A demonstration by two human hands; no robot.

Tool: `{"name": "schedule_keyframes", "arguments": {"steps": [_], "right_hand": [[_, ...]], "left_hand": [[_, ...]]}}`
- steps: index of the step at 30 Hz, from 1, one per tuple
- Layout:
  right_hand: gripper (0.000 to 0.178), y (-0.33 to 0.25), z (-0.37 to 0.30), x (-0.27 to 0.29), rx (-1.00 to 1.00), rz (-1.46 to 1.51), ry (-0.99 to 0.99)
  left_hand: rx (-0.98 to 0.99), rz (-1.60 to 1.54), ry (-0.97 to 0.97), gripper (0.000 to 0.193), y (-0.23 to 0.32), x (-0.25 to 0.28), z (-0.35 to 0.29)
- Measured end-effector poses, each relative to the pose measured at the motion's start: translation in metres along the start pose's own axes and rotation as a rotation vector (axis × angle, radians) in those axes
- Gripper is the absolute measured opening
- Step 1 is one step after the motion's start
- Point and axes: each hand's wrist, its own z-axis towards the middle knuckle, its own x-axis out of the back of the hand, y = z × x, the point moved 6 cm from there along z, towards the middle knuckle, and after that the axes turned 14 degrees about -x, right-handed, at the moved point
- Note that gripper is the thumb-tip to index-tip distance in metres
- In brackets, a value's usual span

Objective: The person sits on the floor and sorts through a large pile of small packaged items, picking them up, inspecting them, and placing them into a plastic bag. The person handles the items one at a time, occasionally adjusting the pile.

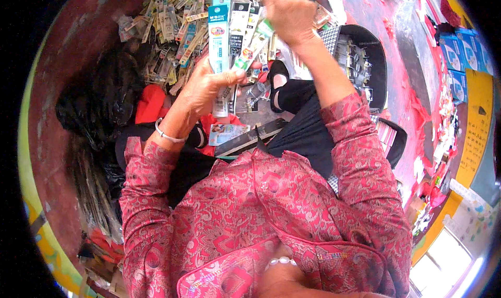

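My left hand [211, 87] is closed around a fanned bunch of slim plastic packets, which look like pen refill packs. A light blue packet [219, 42] stands nearly upright at the left of the bunch. Beside it are a black-and-white packet [238, 29] and a tilted one with green and orange print [244, 59]. Just right of the bunch's upper end, my right hand [291, 14] hovers over the pile. Its fingers are smeared by motion, so what they hold, if anything, does not show. A large heap of similar packets [169, 24] lies beyond my hands.
A black bin [383, 63] with packets inside stands right of my right forearm. Black plastic sheeting [99, 97] is bunched at the left. Between my legs lie a blue picture card [227, 134] and a dark flat strip [253, 136]. Blue boxes [459, 53] are stacked at far right.
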Motion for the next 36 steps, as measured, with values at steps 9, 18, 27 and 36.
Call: {"name": "schedule_keyframes", "arguments": {"steps": [9,18,27,36], "right_hand": [[0.039,0.023,-0.043,-0.021,-0.828,0.674,-1.104],[0.056,-0.048,-0.068,-0.027,-0.172,0.561,-1.289],[0.048,-0.038,-0.068,-0.033,-0.126,0.395,-1.232],[0.012,-0.037,-0.043,0.004,0.424,-0.089,-0.293]], "left_hand": [[-0.138,-0.381,0.322,0.033,-0.001,0.046,0.021],[0.026,-0.413,0.263,0.033,-0.020,0.032,0.018],[-0.027,-0.198,0.117,0.039,-0.018,0.018,0.018],[-0.420,0.285,-0.178,0.067,0.025,0.012,0.021]]}}
